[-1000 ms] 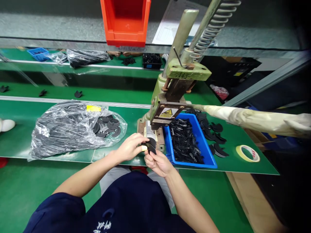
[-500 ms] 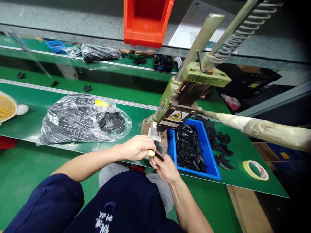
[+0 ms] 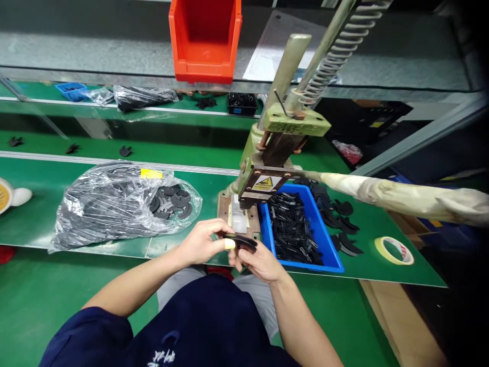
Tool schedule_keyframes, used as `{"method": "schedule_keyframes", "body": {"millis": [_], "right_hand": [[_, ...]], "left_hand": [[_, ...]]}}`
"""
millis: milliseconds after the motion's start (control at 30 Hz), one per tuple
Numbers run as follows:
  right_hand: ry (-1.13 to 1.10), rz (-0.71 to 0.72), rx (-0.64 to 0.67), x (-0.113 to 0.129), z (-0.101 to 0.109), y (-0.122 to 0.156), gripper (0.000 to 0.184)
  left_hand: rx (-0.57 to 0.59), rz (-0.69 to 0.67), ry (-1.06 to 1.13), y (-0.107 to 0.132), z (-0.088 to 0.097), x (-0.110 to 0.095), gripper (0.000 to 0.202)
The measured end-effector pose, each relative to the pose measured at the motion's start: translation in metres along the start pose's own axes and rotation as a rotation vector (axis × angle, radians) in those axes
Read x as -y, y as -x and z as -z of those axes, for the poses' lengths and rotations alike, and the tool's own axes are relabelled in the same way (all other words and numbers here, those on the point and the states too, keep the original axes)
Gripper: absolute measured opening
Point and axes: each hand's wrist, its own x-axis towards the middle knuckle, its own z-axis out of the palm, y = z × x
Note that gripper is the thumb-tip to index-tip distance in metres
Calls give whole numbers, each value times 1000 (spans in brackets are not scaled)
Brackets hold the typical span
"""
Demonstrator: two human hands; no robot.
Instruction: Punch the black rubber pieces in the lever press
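Both my hands meet just in front of the hand press (image 3: 267,168). My left hand (image 3: 202,240), with a yellow cot on one fingertip, pinches a flat black curved part (image 3: 242,240). My right hand (image 3: 260,261) grips the same part from below and the right. The part lies nearly flat, edge on to me. Right of my hands, a blue tray (image 3: 328,255) is full of small black strips. Left of them, a clear plastic bag (image 3: 114,204) holds several black curved parts.
The press's padded lever (image 3: 401,196) sticks out to the right above loose black parts (image 3: 340,224) and a roll of tape (image 3: 394,250). An orange bin (image 3: 206,41) hangs overhead. Beyond the green conveyor, another person's hands (image 3: 198,93) work at a far bench.
The black part has tipped from standing tilted to lying nearly flat between my hands. My hands stayed together in front of the press while my head shifted.
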Motion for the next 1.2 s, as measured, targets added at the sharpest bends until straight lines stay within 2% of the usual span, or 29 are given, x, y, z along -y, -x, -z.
{"method": "schedule_keyframes", "body": {"millis": [67,133,267,433,567,667,767,833,900,1000,1033,1100,1200], "right_hand": [[134,75,-91,1,5,2,51],[272,177,-203,3,7,4,55],[525,413,-359,7,4,6,29],[717,684,-461,3,0,3,37],[790,760,-537,1,-2,1,39],[800,746,-553,5,-3,-2,38],[781,659,-534,8,-4,-6,29],[760,555,-522,8,-6,-9,18],[734,432,-531,5,-7,-11,15],[697,269,-594,0,0,-10,39],[694,224,-622,-1,5,-8,42],[716,136,-672,0,23,-2,41],[804,3,-742,5,61,12,43]], "left_hand": [[-89,-64,-81,2,0,5,12],[-126,-143,-154,3,-1,11,9],[-107,-336,-209,3,-1,20,9],[-162,-613,-340,4,1,29,20],[-208,-788,-451,6,5,38,20],[-211,-807,-476,5,9,42,20],[-171,-747,-436,4,9,43,19],[-144,-628,-379,4,7,44,17],[-153,-392,-287,3,3,45,14],[-211,34,-82,-1,2,55,12],[-225,140,-14,-4,3,60,13],[-254,263,96,-16,10,76,16],[-339,317,203,-46,30,105,12]]}}
